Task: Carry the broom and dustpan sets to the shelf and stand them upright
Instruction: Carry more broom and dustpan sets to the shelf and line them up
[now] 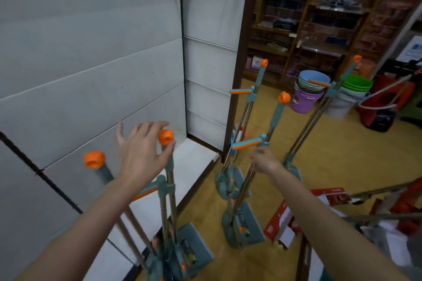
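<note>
Head view looks down a narrow strip of yellow wood-look floor [269,162] between a grey-white panelled shelf back [91,57] on the left and a dark brown post [239,70] to the right of it; the low white shelf base [194,157] runs along the foot of the panels, and its front edge meets the floor in a straight line with bare room along it. The left hand [141,155] is spread, fingers loose, with its fingertips touching the orange cap of the nearest broom and dustpan set [169,189], holding nothing. That set stands nearly upright, long axis vertical, its teal dustpan foot at the shelf edge; a second handle with an orange cap [94,159] leans away to the left beside it. The right hand [265,162] curls round the poles of the middle set [246,189], just below its orange side grip; this set tilts slightly, top toward the right, its foot on the floor. Another set [249,121] stands upright against the post behind it, and a fourth set [319,116] leans to the right farther out. Red and white cartons [285,219] lie on the floor at the right. Farther back are stacked buckets [308,91] and brown shelving [296,18] against a brick-pattern wall.
</note>
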Action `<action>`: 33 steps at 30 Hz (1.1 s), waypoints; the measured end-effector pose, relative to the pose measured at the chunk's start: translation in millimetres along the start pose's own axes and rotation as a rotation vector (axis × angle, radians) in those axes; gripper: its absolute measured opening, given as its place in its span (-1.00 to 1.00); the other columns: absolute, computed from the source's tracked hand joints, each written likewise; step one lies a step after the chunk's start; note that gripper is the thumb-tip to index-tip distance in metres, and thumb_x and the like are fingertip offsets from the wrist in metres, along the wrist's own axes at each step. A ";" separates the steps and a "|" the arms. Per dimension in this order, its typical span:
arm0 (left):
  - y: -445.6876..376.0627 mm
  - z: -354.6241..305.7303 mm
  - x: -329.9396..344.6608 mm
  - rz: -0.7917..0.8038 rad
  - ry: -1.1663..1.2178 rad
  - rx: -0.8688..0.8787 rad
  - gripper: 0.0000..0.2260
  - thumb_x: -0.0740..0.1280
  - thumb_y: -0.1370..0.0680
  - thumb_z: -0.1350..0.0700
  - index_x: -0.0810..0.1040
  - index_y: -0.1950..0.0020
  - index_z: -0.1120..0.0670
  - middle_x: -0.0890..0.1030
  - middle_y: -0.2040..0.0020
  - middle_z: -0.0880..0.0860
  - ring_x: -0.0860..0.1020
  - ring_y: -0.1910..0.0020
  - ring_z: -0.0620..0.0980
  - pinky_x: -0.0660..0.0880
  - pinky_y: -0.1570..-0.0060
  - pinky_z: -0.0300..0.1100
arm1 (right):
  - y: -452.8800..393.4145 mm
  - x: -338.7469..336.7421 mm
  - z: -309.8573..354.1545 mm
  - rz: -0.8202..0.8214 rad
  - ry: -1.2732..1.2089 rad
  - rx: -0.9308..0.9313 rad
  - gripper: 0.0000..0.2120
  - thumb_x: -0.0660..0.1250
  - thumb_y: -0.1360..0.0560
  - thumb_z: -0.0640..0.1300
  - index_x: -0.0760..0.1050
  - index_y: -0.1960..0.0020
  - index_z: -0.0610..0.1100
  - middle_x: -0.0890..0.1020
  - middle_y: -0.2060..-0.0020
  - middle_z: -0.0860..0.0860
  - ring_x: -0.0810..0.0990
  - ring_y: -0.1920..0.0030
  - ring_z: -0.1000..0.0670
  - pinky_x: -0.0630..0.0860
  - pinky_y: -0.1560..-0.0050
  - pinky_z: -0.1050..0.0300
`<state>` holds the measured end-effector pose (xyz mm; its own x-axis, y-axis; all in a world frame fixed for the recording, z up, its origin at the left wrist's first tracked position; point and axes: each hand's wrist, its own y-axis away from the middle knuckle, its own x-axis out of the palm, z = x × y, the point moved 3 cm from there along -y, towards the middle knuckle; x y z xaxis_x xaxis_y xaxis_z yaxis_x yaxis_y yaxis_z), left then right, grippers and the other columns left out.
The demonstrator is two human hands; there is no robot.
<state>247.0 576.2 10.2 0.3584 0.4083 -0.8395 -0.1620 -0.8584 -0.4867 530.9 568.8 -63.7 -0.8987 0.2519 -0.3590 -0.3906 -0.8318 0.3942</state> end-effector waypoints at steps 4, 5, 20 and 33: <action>-1.7 -18.9 3.7 0.057 0.028 -0.067 -0.81 0.24 -0.52 0.03 0.54 -0.08 0.01 0.62 -0.06 0.05 0.54 -0.15 0.11 0.07 -0.40 0.25 | -44.0 -54.5 0.6 -0.099 -0.044 0.000 -0.29 0.39 -0.47 -0.20 0.08 -0.49 -0.25 0.27 -0.45 -0.24 0.34 -0.38 -0.19 0.33 -0.37 -0.12; -0.4 -22.1 3.9 0.061 0.031 -0.087 -0.83 0.26 -0.52 0.08 0.54 -0.08 0.03 0.61 -0.07 0.05 0.54 -0.15 0.11 0.08 -0.41 0.23 | -51.4 -60.1 4.7 -0.100 -0.051 -0.031 -0.16 0.41 -0.46 -0.17 -0.06 -0.53 -0.22 0.19 -0.50 -0.20 0.26 -0.45 -0.19 0.28 -0.39 -0.07; 10.4 -29.0 3.4 0.090 0.081 -0.140 -0.74 0.23 -0.53 0.19 0.43 -0.23 0.07 0.48 -0.18 0.10 0.51 -0.06 0.13 0.50 0.00 0.03 | -41.8 29.6 13.0 0.134 0.399 -0.282 -0.73 0.36 -0.48 -0.13 0.53 -0.13 -0.24 0.57 0.03 -0.12 0.58 0.01 -0.13 0.61 0.06 -0.01; 22.9 5.9 -9.6 0.128 0.157 0.017 -0.61 0.22 -0.55 0.11 0.29 -0.38 0.01 0.46 -0.20 0.07 0.47 -0.14 0.04 0.48 -0.09 -0.03 | 16.5 119.6 35.7 0.482 0.402 -0.468 -0.89 0.35 -0.48 -0.15 0.50 0.03 -0.17 0.60 0.09 -0.12 0.63 0.15 -0.08 0.64 0.34 0.21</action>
<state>234.4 554.5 5.7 0.4724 0.2417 -0.8476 -0.2304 -0.8944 -0.3834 409.8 602.8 -69.9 -0.7719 -0.3143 -0.5526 0.2294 -0.9484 0.2189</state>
